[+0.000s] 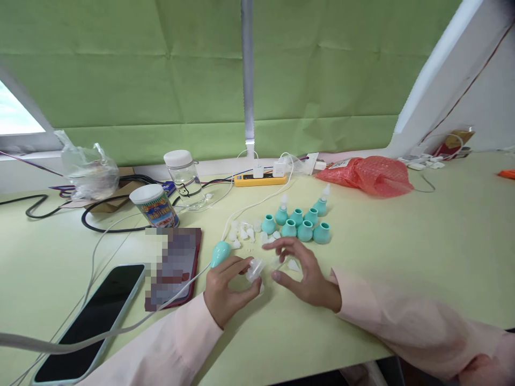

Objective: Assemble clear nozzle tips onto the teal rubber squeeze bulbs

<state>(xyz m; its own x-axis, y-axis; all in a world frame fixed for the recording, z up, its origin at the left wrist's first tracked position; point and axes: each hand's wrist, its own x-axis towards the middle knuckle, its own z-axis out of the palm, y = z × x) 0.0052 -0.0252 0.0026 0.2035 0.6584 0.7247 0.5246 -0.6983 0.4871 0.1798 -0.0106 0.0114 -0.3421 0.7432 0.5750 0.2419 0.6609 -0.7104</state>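
Between the fingertips and thumb of my left hand (230, 289) is a small clear plastic piece (255, 269). My right hand (303, 273) hovers just to the right of it, fingers spread and holding nothing. Small white and translucent pieces (293, 265) lie scattered around and beyond my hands. Several teal bulbs (321, 233) stand grouped behind my right hand; two of them carry white tips (326, 191) and the others show open necks. A teal teardrop-shaped object (220, 253) on a white cable lies beyond my left hand.
Two phones (96, 316) (177, 268) lie at the left, crossed by cables. Behind them stand a labelled tub (155, 206) and a clear jar (186, 182). A yellow power strip (257, 181) and red bubble wrap (374, 176) lie at the back.
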